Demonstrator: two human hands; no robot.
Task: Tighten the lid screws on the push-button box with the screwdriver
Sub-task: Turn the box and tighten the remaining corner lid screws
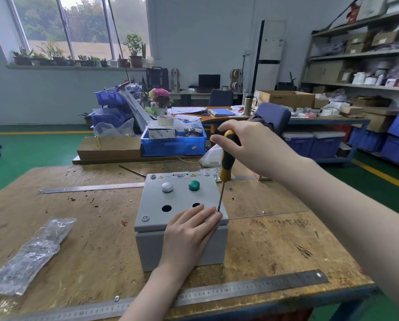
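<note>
Screwdriver (226, 158) tip sits in the near-right lid screw (217, 212) of the grey box (182, 228), which stands mid-table (286, 239). Right hand (251, 147) grasps the yellow-and-black handle from above; left hand (189, 230) lies flat on the lid, fingers straight, fingertips touching that screw. This looks like the tightening of 1 of 4 corner screws. Next, likely, comes a firm downward twist with the shaft kept upright, then the near-left screw (145, 218).
</note>
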